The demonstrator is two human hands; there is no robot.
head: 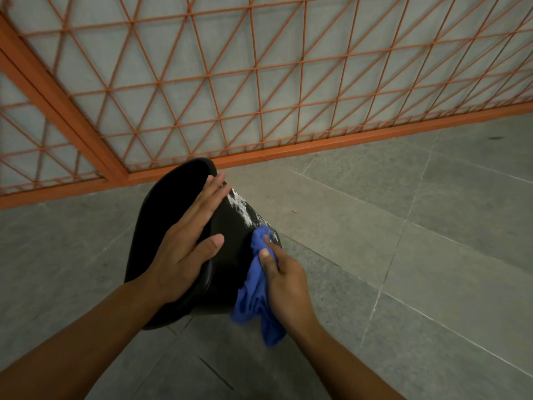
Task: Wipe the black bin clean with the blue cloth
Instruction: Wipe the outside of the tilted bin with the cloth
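Black bin point(230, 243) tipped on its side on the tiled floor point(403, 255). Left hand point(184, 249) flat, fingers straight across the rim — bracing it. Right hand point(284, 281) grips the bunched blue cloth point(255, 295) against the wall, just below the white residue point(242, 207) — likely next target.

Bin point(230, 226): black plastic, smooth, slightly glossy; white powdery, rough-looking smear just beyond the right hand's point(284, 280) grip. Cloth point(255, 295): blue soft fabric, matt, crumpled, bunched in the grip and hanging loose below it. Floor point(403, 255): grey stone-like tiles, matt, speckled, thin pale joints. Fence point(259, 82): orange painted metal mesh and frame, paint dull.
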